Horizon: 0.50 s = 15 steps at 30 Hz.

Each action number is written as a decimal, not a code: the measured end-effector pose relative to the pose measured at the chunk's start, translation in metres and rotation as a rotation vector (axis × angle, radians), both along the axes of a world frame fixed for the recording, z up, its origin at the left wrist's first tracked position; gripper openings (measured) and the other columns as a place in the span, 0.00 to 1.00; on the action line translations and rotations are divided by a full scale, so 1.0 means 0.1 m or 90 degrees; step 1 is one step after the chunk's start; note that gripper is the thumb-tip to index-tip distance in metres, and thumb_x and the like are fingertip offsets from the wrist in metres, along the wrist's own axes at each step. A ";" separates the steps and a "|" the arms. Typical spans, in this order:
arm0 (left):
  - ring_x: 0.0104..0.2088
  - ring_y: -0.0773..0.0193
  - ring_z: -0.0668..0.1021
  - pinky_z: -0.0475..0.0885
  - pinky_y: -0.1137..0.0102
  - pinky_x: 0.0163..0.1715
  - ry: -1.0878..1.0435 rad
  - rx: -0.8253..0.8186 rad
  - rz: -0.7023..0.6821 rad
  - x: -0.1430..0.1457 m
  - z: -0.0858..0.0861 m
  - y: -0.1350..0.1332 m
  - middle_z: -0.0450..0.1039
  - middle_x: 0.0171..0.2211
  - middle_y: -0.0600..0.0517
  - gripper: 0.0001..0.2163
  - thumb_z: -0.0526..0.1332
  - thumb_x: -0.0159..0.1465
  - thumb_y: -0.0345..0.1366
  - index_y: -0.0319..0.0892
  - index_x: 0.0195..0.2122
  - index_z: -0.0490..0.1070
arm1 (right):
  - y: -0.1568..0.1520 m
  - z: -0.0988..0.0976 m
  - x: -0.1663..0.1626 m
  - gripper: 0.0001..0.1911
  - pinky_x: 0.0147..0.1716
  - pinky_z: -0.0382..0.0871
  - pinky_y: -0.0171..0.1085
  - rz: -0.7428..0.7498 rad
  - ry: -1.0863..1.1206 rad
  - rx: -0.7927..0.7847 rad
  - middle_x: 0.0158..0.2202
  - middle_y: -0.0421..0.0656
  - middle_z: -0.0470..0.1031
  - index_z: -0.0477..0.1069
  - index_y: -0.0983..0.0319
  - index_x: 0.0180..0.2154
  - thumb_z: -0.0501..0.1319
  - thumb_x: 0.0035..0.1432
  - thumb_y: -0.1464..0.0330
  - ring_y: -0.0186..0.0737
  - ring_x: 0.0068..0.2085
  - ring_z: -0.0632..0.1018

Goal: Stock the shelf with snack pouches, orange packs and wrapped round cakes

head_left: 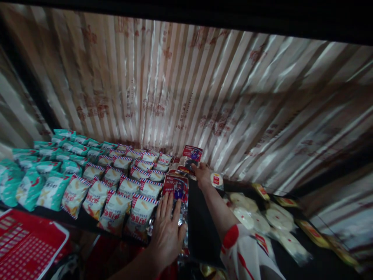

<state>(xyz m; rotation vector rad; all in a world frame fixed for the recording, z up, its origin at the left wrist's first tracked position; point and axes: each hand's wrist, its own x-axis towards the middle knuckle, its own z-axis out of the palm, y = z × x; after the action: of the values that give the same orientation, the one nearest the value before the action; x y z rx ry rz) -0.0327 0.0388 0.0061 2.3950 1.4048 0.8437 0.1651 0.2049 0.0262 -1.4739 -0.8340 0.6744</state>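
My left hand (166, 225) lies with its fingers stretched out over a dark red snack packet (176, 186) at the front of the shelf. Farther back, my right hand (202, 174) has its fingers closed at the lower right corner of another dark red packet (190, 154), which leans up near the back. Part of a further packet shows just left of that one. Immediately left of both hands stand rows of white snack bags (141, 214) with red and blue striped tops.
Teal snack bags (54, 190) fill the shelf's left end. To the right lie clear packs of pale round food (244, 216) and yellow packs (313, 233). A red basket (29, 245) is at lower left. Behind hangs a striped plastic sheet (175, 85).
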 end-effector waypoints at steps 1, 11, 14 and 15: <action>0.64 0.48 0.50 0.57 0.49 0.58 0.007 0.004 -0.003 0.00 -0.02 0.00 0.44 0.65 0.44 0.29 0.54 0.62 0.41 0.45 0.64 0.48 | 0.00 -0.01 0.01 0.08 0.26 0.69 0.37 0.003 -0.013 -0.009 0.23 0.40 0.76 0.69 0.59 0.27 0.64 0.41 0.64 0.42 0.28 0.76; 0.65 0.53 0.45 0.54 0.54 0.60 0.029 0.013 0.018 0.01 -0.13 -0.01 0.39 0.67 0.48 0.30 0.52 0.63 0.39 0.47 0.65 0.41 | -0.05 -0.01 -0.02 0.11 0.25 0.68 0.32 0.077 -0.182 -0.098 0.28 0.42 0.78 0.71 0.62 0.33 0.60 0.48 0.64 0.40 0.29 0.77; 0.65 0.53 0.45 0.54 0.55 0.60 0.021 0.017 0.015 0.01 -0.14 -0.01 0.37 0.67 0.48 0.30 0.52 0.63 0.40 0.47 0.65 0.42 | -0.04 -0.03 -0.01 0.11 0.26 0.68 0.33 0.084 -0.237 -0.123 0.28 0.42 0.78 0.72 0.62 0.34 0.61 0.48 0.64 0.40 0.30 0.77; 0.65 0.52 0.45 0.54 0.55 0.60 0.020 0.019 0.014 0.01 -0.14 -0.01 0.37 0.67 0.48 0.30 0.52 0.63 0.40 0.47 0.65 0.42 | -0.04 -0.03 0.00 0.12 0.26 0.68 0.33 0.086 -0.249 -0.130 0.29 0.42 0.78 0.72 0.62 0.35 0.61 0.48 0.64 0.40 0.30 0.77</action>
<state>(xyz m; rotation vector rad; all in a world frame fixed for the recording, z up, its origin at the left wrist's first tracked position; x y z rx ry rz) -0.0316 0.0375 -0.0079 2.4288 1.4434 0.8421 0.1646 0.2005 0.0230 -1.7780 -1.2022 0.5914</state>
